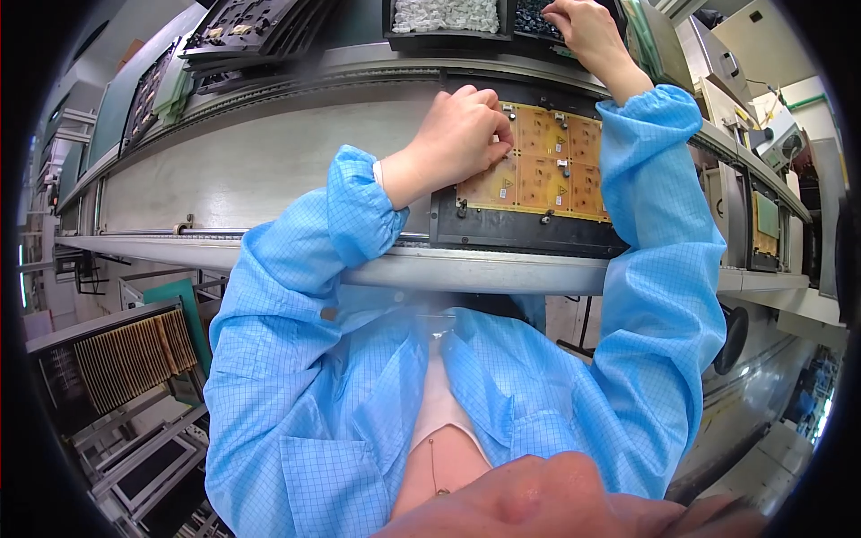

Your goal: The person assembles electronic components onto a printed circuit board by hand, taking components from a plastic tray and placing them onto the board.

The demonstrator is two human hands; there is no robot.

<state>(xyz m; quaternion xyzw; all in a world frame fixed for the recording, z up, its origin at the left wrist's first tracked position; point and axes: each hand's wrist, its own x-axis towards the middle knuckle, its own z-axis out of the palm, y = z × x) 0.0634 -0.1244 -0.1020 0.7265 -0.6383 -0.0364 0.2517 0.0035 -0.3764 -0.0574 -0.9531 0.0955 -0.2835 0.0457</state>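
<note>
An orange-yellow circuit board panel (pixel 531 184) lies in a black carrier frame (pixel 502 229) on the conveyor. Over the panel's left part is my left hand (pixel 462 134), fingers curled and thumb pressed to the fingertips; anything between them is too small or hidden to name. My right hand (pixel 592 40) reaches past the far rail to a black bin of small dark parts (pixel 535 20). Its fingers are pinched together at the bin, and what they hold cannot be made out. Several small white and dark parts stand on the panel. My right sleeve covers its right edge.
Beside the dark parts stands a black bin of small white parts (pixel 446 16). Stacked black carriers (pixel 242 40) sit at the far left. A metal rail (pixel 484 272) runs along the conveyor's near side. A rack of upright boards (pixel 134 359) stands lower left.
</note>
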